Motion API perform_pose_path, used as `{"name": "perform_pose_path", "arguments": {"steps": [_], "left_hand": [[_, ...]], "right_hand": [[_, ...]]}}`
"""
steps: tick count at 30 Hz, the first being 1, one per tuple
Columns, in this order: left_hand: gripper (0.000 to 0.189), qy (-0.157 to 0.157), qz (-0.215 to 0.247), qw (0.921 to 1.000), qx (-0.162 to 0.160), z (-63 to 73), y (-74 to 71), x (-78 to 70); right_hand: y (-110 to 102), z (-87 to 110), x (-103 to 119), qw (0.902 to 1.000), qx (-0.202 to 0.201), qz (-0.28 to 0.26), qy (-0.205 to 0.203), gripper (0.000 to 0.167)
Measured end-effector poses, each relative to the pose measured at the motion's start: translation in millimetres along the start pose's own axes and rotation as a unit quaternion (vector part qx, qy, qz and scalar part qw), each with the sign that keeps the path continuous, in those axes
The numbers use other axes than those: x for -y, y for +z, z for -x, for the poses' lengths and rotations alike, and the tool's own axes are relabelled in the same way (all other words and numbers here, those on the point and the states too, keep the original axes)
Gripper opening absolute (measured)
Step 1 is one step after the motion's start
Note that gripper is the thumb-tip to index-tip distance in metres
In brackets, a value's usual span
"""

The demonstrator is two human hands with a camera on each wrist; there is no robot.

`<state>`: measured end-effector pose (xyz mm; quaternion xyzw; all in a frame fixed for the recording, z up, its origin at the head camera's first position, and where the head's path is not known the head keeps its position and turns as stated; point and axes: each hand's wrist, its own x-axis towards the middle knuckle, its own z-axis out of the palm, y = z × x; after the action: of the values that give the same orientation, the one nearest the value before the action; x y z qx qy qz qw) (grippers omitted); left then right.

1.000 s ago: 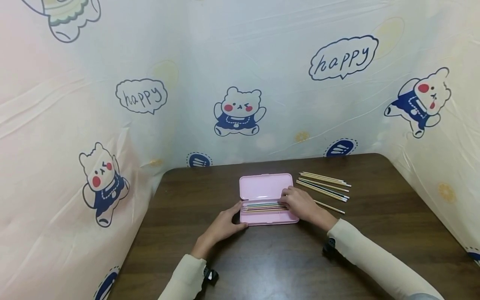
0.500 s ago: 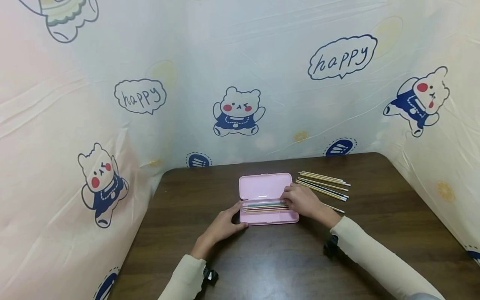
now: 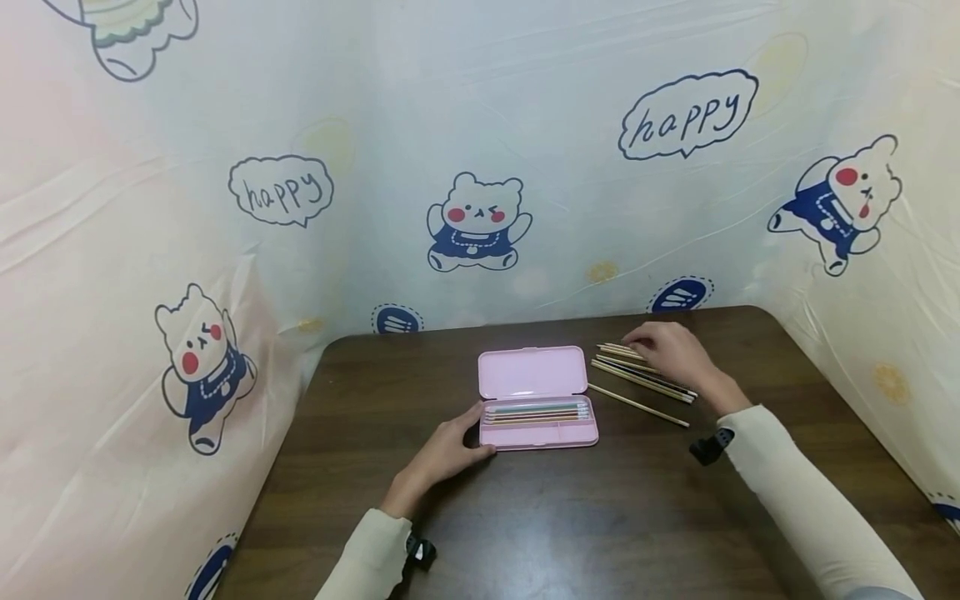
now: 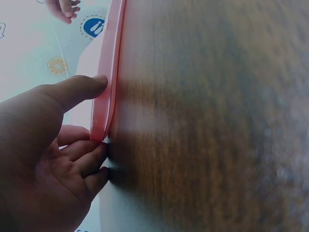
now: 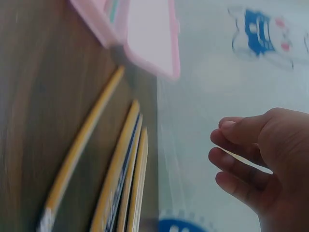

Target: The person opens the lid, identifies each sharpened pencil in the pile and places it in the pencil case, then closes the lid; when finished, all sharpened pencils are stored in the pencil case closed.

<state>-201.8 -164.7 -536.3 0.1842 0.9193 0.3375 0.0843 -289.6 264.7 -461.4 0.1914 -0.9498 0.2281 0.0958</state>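
On the dark wood table [image 3: 585,510]: pink pencil case [image 3: 517,437], lid [image 3: 532,373] open, pencils [image 3: 534,414] lying inside.
Left hand [image 3: 444,452]: thumb and fingers gripping the case's left end.
Right hand [image 3: 681,357]: moved from case to over the loose pencils [image 3: 643,382], fingers loosely bent, grasping nothing; presumably between placements, with filling unfinished.
Backdrop [image 3: 375,167]: "happy" in two speech bubbles [image 3: 688,117]; no brand legible.

Dark wood-grain surface [image 3: 555,508] under left fingers [image 3: 467,417]; pale printed cloth [image 3: 390,117] beyond. Winking bear print [image 3: 478,223] straight past left fingers; blue oval print [image 3: 681,294] past right fingers [image 3: 642,333], "happy" speech bubble [image 3: 687,117] above them.
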Motion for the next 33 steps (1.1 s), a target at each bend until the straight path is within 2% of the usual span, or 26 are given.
{"name": "perform_pose_path", "arguments": {"steps": [8, 16, 24, 33], "left_hand": [[0.086, -0.003, 0.007, 1.0000, 0.000, -0.7, 1.1, 3.1], [0.085, -0.004, -0.001, 1.0000, 0.002, 0.5, -0.2, 1.3], [0.085, -0.006, 0.002, 1.0000, 0.004, 1.4, 0.0, 0.8], [0.086, -0.005, -0.002, 1.0000, 0.002, 0.4, 0.5, 2.4]], "right_hand": [[-17.8, 9.1, -44.4, 0.9985, 0.008, -0.013, 0.053, 0.022], [-6.1, 11.0, -77.8, 0.9953, 0.037, -0.009, 0.089, 0.025], [14.6, 15.0, -94.8, 0.9905, 0.051, -0.011, 0.127, 0.026], [22.2, 17.6, -102.7, 0.9899, 0.044, 0.001, 0.135, 0.024]]}}
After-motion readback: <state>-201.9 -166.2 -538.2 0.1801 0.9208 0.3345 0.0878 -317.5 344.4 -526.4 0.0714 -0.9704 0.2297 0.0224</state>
